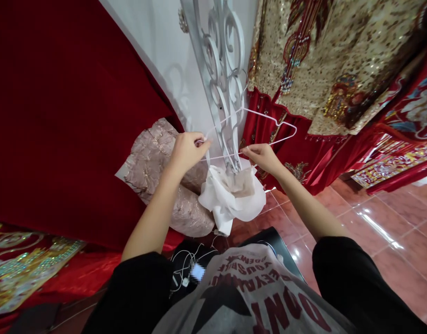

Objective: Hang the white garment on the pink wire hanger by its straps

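A thin pale hanger [269, 117] spans the space between my two hands, its hook up against the ornate metal stand. My left hand [190, 150] is closed on the hanger's left end, where a light strap hangs down. My right hand [262, 155] pinches around the hanger's lower bar; what else sits in its fingertips is too small to make out. Below the hands hangs a white cloth [234, 199], open at its top. A pinkish textured fabric [150, 157] lies behind my left forearm.
The grey scrollwork stand [216, 79] rises ahead. Red drapery [60, 116] fills the left, and sequined gold garments [331, 60] hang at the right. Cables and a lit device [197, 272] lie near my lap, above a tiled floor [380, 232].
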`<action>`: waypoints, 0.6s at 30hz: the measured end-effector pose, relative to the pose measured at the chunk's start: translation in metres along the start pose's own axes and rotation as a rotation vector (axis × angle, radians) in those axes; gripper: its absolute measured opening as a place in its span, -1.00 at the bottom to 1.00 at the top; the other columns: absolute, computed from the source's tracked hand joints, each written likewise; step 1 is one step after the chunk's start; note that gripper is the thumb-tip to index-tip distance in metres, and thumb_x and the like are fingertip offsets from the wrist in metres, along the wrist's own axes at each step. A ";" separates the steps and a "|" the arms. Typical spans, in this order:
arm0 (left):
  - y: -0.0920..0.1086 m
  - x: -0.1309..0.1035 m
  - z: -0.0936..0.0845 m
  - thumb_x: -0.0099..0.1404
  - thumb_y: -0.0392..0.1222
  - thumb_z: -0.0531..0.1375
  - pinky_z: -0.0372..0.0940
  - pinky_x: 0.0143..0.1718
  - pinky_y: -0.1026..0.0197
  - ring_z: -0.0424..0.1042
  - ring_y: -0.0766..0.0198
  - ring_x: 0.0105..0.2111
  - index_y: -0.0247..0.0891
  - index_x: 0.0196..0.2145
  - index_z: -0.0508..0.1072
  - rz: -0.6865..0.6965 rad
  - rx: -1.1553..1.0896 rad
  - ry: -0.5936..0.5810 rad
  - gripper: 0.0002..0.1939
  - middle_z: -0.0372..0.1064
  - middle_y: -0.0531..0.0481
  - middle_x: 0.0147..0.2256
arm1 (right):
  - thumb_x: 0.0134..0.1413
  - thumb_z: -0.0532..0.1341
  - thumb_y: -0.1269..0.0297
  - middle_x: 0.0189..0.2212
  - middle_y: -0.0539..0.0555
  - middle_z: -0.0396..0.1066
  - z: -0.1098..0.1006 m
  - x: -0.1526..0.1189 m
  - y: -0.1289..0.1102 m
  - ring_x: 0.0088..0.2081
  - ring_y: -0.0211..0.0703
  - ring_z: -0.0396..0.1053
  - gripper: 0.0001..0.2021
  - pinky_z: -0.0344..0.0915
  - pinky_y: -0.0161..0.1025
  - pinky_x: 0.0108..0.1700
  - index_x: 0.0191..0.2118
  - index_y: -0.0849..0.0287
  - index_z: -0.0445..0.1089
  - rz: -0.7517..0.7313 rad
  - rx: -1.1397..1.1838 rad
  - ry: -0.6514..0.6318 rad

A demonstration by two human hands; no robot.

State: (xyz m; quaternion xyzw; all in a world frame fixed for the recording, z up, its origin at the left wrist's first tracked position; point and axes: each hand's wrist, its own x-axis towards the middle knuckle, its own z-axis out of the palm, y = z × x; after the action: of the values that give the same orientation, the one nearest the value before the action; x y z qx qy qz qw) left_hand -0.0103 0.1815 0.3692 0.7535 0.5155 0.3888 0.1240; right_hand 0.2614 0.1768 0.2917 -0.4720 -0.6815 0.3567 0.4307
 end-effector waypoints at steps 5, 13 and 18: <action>-0.009 0.004 0.000 0.37 -0.13 0.25 0.01 -0.39 0.15 0.09 0.25 -0.56 -0.14 -0.58 0.16 0.107 0.150 -0.069 -0.57 0.05 0.10 -0.65 | 0.11 0.25 0.07 -0.48 0.11 0.56 -0.039 -0.030 0.006 -0.54 -0.29 0.21 -0.67 0.22 -0.26 -0.43 -0.27 0.24 0.63 0.084 0.301 0.196; -0.027 0.019 -0.015 0.35 -0.17 0.23 -0.01 -0.38 0.13 0.08 0.21 -0.56 -0.13 -0.60 0.22 0.153 0.179 -0.160 -0.61 0.01 0.10 -0.67 | 0.09 0.25 0.31 -0.30 0.16 0.66 -0.134 -0.033 0.045 -0.56 -0.32 0.35 -0.66 0.34 -0.32 -0.48 -0.07 0.27 0.67 0.133 0.328 0.581; -0.026 0.019 -0.012 0.36 -0.21 0.24 0.00 -0.36 0.14 0.08 0.23 -0.54 -0.15 -0.60 0.22 0.145 0.135 -0.182 -0.60 -0.02 0.12 -0.65 | 0.22 0.40 0.29 -0.50 0.04 0.56 -0.160 -0.005 0.036 -0.55 -0.28 0.45 -0.74 0.41 -0.32 -0.47 -0.02 0.25 0.71 0.051 0.167 0.375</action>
State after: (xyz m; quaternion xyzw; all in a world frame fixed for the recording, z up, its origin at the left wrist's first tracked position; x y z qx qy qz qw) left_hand -0.0334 0.2066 0.3711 0.8276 0.4712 0.2911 0.0907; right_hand 0.4221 0.1959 0.3184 -0.5101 -0.5452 0.3286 0.5784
